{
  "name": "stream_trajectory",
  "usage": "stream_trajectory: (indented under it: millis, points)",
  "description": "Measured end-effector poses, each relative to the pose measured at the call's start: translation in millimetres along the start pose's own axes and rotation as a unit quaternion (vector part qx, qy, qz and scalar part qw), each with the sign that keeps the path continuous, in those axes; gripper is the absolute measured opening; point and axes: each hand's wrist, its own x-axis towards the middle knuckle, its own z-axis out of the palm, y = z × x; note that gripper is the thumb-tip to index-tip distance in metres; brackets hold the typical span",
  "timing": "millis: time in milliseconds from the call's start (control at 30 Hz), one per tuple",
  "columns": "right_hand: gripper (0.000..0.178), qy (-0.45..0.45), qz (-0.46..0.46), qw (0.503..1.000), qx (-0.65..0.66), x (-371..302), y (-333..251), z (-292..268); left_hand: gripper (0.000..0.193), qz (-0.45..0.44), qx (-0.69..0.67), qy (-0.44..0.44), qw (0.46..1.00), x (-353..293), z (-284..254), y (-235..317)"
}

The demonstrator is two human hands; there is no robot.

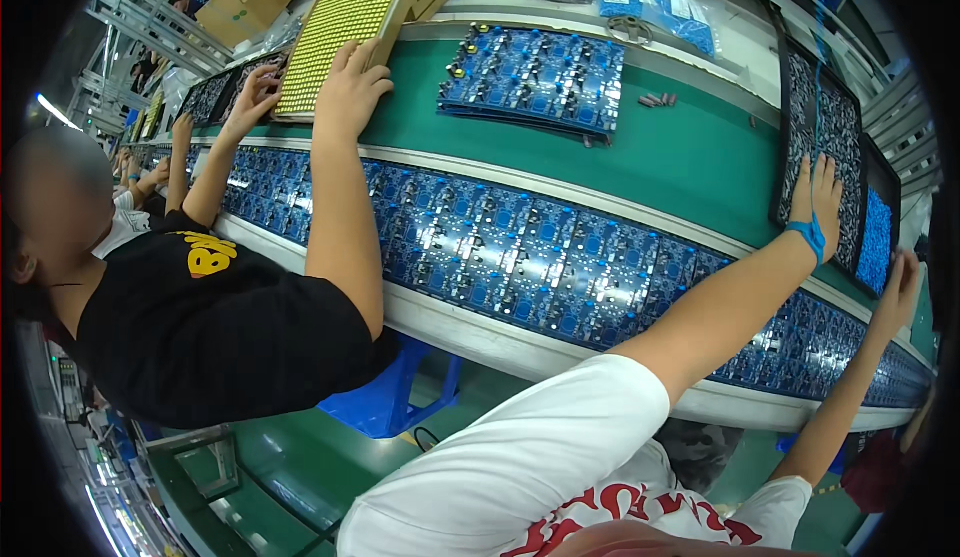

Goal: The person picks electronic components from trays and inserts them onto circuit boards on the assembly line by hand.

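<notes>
left hand (822, 192): fingers spread flat and released on the black tray of small parts (812, 97), nothing visibly grasped. right hand (903, 282): beside the tray of blue parts (876, 239), grip cannot be told. judged early: no part lifted yet. the circuit boards (520, 257) on the belt below already carry blue parts. a co-worker's hand (352, 82) rests on a yellow tray (345, 7).

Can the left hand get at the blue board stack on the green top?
Probably yes: left hand lies open on the black tray, and only bare green top with a few loose parts lies between it and the board stack.
</notes>
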Motion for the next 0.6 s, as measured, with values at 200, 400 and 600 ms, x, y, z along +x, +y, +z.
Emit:
stream_trajectory:
  millis: [200, 400, 600]
  points:
    - [0.022, -0.119, -0.150, 0.956, 0.220, -37.8, -291.6, 77.4, 0.063, -0.023, -0.058, -0.003, 0.998, -10.1, -0.3, -37.0]
    - [0.016, -0.266, -0.376, 0.652, 0.602, -79.2, -440.3, 113.1, 0.063, 0.006, -0.064, 0.039, 0.997, -16.7, -21.7, -23.9]
    - [0.024, -0.245, -0.290, 0.678, 0.630, -84.5, -424.3, 82.8, 0.059, 0.004, -0.034, 0.075, 0.997, -17.5, -14.9, -26.3]
